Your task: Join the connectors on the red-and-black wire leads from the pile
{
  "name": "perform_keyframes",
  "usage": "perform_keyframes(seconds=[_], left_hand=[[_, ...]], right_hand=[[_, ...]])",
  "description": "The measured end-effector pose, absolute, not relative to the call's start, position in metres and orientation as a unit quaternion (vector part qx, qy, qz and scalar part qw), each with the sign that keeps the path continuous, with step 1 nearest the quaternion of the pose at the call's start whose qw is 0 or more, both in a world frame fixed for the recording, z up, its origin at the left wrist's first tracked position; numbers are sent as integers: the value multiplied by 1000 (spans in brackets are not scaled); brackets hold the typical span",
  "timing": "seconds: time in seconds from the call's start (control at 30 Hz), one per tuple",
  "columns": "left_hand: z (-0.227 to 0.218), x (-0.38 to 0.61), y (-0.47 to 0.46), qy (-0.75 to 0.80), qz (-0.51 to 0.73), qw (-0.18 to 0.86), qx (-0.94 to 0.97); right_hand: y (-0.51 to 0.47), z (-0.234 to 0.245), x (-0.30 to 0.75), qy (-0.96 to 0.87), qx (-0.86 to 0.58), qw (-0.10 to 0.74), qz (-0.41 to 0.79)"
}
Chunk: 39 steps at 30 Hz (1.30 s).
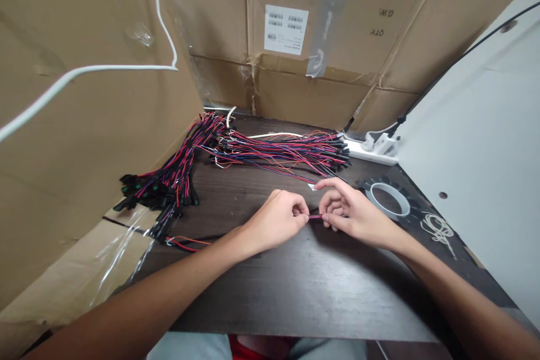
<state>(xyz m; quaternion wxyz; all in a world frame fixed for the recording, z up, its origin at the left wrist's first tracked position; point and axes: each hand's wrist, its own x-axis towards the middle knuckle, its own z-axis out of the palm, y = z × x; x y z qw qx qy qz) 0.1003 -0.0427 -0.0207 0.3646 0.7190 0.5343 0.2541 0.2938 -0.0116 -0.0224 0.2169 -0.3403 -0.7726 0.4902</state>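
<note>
Red wire [314, 216] mostly hidden, seemingly pinched between both hands' fingertips.

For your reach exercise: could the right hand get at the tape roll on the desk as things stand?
Probably yes. The tape roll lies flat just beside the right hand with bare desk between them, but both hands pinch a thin wire, so that grip is occupied.

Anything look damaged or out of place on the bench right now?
Nothing damaged. A wire bundle overhangs the table edge at left. Both hands pinch one thin wire.
</note>
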Motion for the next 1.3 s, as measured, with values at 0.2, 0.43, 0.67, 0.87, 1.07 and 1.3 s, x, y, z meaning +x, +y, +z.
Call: perform_keyframes(seconds=[0.2, 0.43, 0.67, 0.87, 1.07, 1.3], left_hand=[[-20, 100, -43, 534, 251, 366, 720], [-19, 100, -42, 529, 250, 382, 715], [-21, 100, -41, 528, 271, 400, 699], [-24, 98, -38, 549, 254, 435, 667], [-23, 96, -38, 559, 236, 498, 620], [-21, 96, -38, 559, 237, 462, 647]], right_hand=[[-10, -24, 294, -776, -339, 215, 487], [-10, -17, 296, -768, -335, 206, 505], [-6, -19, 296, -724, -318, 222, 571], [-5, -22, 297, -758, -334, 212, 518], [-4, -17, 301, -786, -314, 207, 490], [-5, -19, 298, -830, -324, 197, 410]])
